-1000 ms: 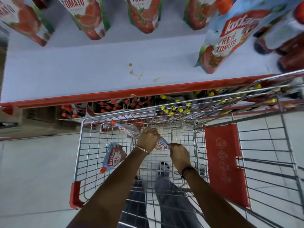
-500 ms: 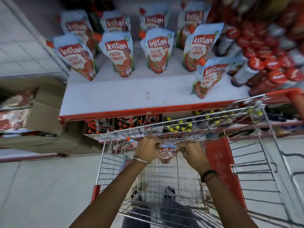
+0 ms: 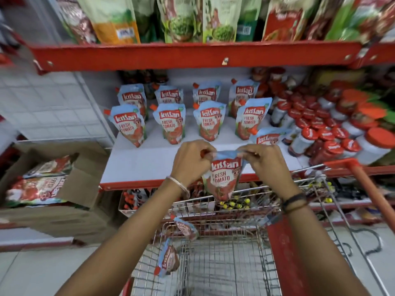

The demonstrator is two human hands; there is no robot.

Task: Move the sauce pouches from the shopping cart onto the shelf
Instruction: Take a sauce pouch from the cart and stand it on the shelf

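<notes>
A blue and red tomato sauce pouch (image 3: 222,178) hangs upright in front of the shelf's red front edge. My left hand (image 3: 192,161) pinches its top left corner by the orange cap, and my right hand (image 3: 265,161) pinches the top right corner. Behind my hands, the white shelf (image 3: 139,165) carries several matching pouches (image 3: 171,122) standing in two rows. Two more pouches (image 3: 186,228) (image 3: 168,260) lean against the left wall of the wire shopping cart (image 3: 224,263) below my arms.
Red-capped sauce bottles and jars (image 3: 320,129) crowd the shelf's right side. An upper shelf (image 3: 192,54) holds other pouches. An open cardboard box (image 3: 64,189) with packets sits at the left on the floor. The cart's red handle (image 3: 363,182) rises at the right.
Both hands have lifted the pouch out of the cart up to shelf height. My view has tilted up from the cart to the shelves.
</notes>
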